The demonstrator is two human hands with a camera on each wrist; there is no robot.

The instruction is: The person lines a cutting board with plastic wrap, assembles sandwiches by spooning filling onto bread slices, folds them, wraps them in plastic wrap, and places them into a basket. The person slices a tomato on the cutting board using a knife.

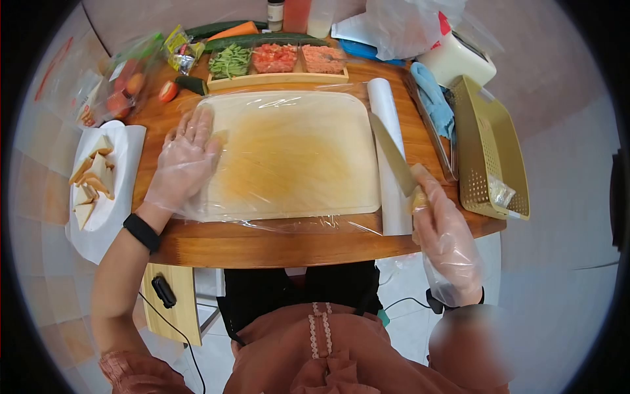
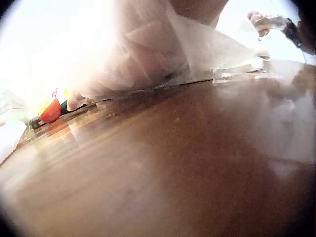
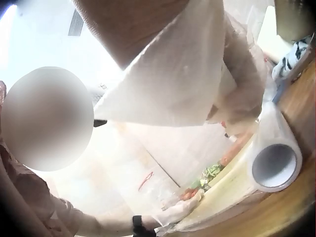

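A large pale cutting board with a yellowish stain lies on the table under clear plastic wrap. My left hand, in a clear plastic glove, rests on its left edge with the fingers stretched forward. In my gloved right hand, a kitchen knife is gripped by the handle, its blade pointing forward and left across the roll of plastic wrap. That roll stands along the board's right side, and its hollow end shows in the right wrist view. The left wrist view shows the gloved hand low over the wood.
Behind the board, a wooden tray bears shredded greens, chopped tomato and pinkish minced filling. Bread pieces lie at left on white paper. A halved tomato sits near the back left. At right stand a blue cloth and a perforated basket.
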